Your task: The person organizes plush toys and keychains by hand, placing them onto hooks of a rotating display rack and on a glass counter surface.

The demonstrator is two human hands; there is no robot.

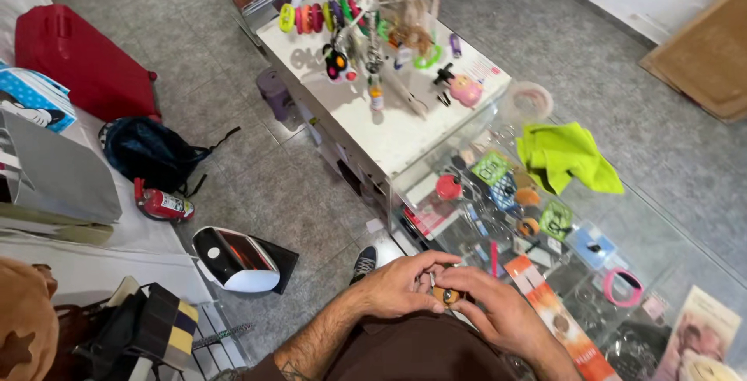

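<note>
Left hand (401, 284): bare, fingers curled inward, pinching a small round orange-brown object (447, 296) from the left; a thin pale stick-like part rises between thumb and forefinger, too small to identify.

Right hand (498, 307): bare, fingers bent over the same small round object from the right, fingertips touching it. Both hands are closed around it, held close to the body above the near edge of the glass-topped display table (661, 233).

Small round orange-brown object: dark centre, held between the two hands, at the bottom middle of the view, just above a dark brown garment.

On the glass table: a crumpled lime-green cloth (568, 159) toward the far side; a clear round plastic tub (527, 102) just beyond it; a pink ring (622, 286) near the right; a long orange printed card (548, 311) just beside the right hand. Small coloured packets and round pieces lie under the glass.

White table section (389, 132): adjoins the glass table at the far end, carrying a rack of hanging key rings and trinkets (350, 23) in many colours.

Floor, grey tile: red hard suitcase (82, 58) at far left; dark blue backpack (152, 151) near it; small red fire extinguisher (163, 206) lying just below the backpack; a black-and-white helmet (233, 260) nearer the person; one dark sneaker (363, 263) beside the table base.
</note>
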